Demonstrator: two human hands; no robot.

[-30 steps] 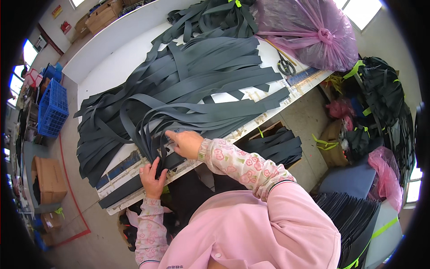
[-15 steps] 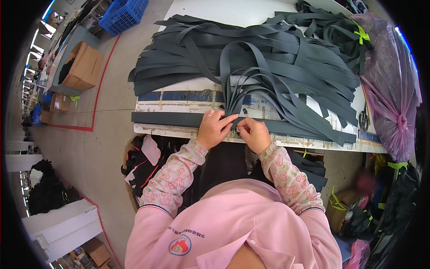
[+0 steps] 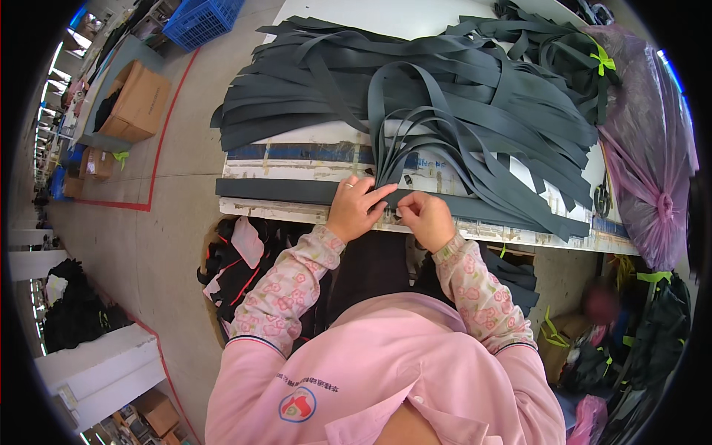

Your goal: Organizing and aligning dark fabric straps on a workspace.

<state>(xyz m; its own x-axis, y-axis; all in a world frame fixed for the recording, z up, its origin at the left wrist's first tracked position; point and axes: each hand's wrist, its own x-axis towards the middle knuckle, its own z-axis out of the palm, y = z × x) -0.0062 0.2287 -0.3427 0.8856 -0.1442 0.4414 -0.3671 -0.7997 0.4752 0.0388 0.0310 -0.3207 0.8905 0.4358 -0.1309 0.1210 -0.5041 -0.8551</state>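
Observation:
Near the front edge of the table, my left hand [image 3: 357, 208] has its fingers closed over the gathered ends of several looped dark grey fabric straps [image 3: 437, 122]. Beneath the hands, a flat dark grey strap [image 3: 274, 190] runs along the table edge. My right hand [image 3: 429, 220] is just to the right, thumb and forefinger pinched together near the strap edge. Something small and dark shows at those fingertips, too small to name. Beyond the loops lies a large pile of the same straps [image 3: 297, 96], spread across the table.
The white table [image 3: 326, 135] carries strips of worn tape. Scissors [image 3: 602, 199] lie at its right, beside a pink plastic bag [image 3: 645, 141]. A tied strap bundle [image 3: 556, 63] sits far right. On the left floor stand a cardboard box [image 3: 137, 100] and a blue crate [image 3: 202, 24].
My right hand has drawn slightly right, away from my left hand, still pinched. My left hand stays on the strap ends.

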